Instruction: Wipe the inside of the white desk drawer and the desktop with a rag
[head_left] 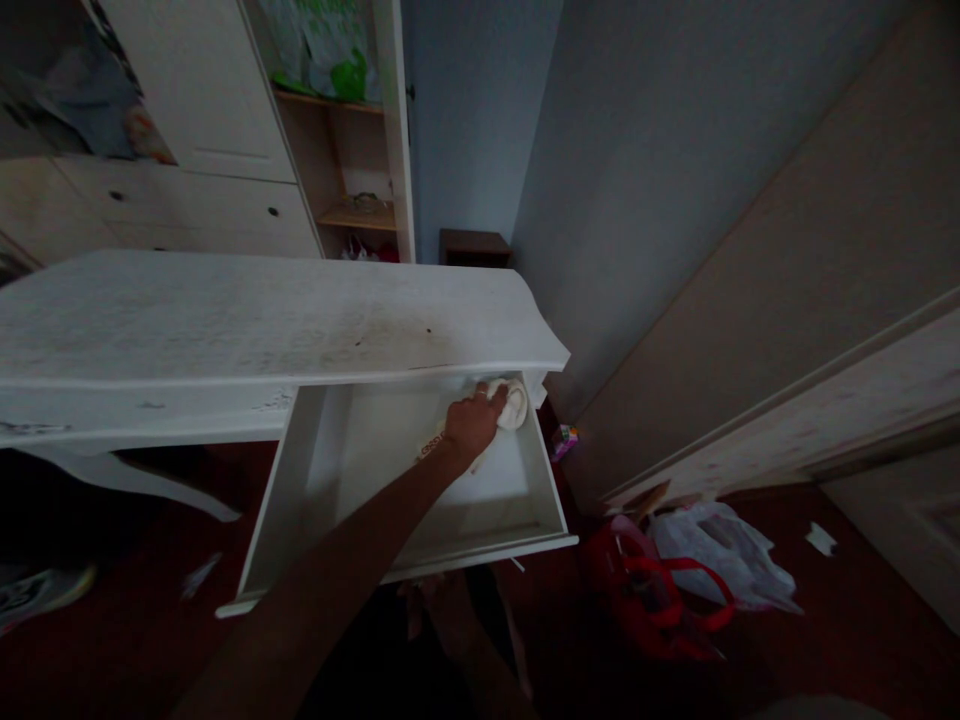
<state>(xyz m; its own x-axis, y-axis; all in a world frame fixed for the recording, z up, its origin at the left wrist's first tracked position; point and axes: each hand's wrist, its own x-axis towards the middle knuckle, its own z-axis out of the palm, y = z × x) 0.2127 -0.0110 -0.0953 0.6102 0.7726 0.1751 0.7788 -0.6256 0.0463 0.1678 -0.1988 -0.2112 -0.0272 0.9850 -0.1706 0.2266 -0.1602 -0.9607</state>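
A dressing table's white drawer (375,480) is pulled out toward me. Inside it, at the far right corner, my left hand (476,420) presses a bunched white cloth (513,405) with closed fingers; a ring shows on one finger. Partly covered by that hand is a pale piece with reddish lettering (433,445) on the drawer's bottom. Below the drawer front, in shadow, is my right hand (439,600); its fingers are too dim and partly hidden to read. The white tabletop (225,310) has dark smudges and a few small dark spots.
Behind the table stands a white cabinet (225,110) with an open door and shelves holding bags. A red bag (637,590) and a white plastic bag (724,550) lie on the red floor at right. A small colourful box (564,440) is beside the wall. A shoe (45,595) shows at left.
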